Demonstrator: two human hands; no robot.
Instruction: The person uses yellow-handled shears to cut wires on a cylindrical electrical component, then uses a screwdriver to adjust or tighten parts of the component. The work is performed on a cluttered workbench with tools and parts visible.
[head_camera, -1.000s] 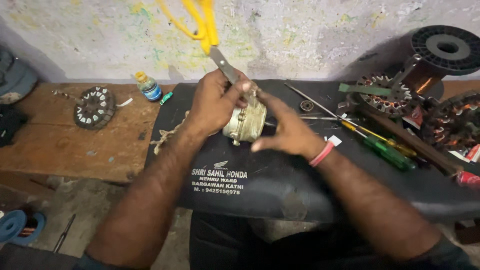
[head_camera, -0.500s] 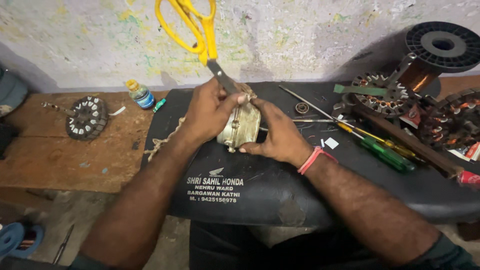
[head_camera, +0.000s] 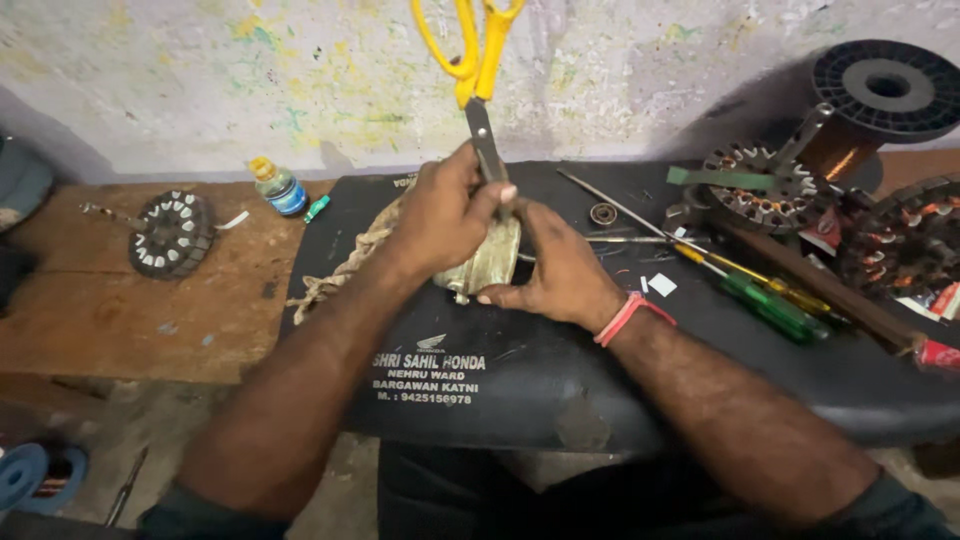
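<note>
**Head view: scissors applied to a wound coil**

Head view shows us two hands at the centre of the frame, over a black pad (head_camera: 700, 380). The left hand (head_camera: 445, 215) is clenched around the blade shank of the scissors (head_camera: 478, 80), whose yellow handles stand up toward the top edge. The right hand (head_camera: 560, 265) grasps the coil (head_camera: 492, 262), fingers curled under its lower side, thumb on top. The coil sits between both hands, just above the pad, with the blade tip touching it.

Handling, as we judge it: the coil looks like a compact, dense bundle, stiff in the body, wrapped in pale tape that may be smooth to the grip. Its fine wire would nick easily under a blade. We would hold it by the taped flanks, as the right hand does, clear of the cutting edge. A frayed cord (head_camera: 340, 270) trails from it toward the left, soft and limp.

Count, as visible:
- scissors: one
- coil in hand: one
- small bottle (head_camera: 277, 186), upper left: one
- round stator (head_camera: 172, 234), left: one
- screwdrivers (head_camera: 770, 305), right of centre: two, one green and one yellow
- wire spool (head_camera: 880, 90), upper right: one
</note>
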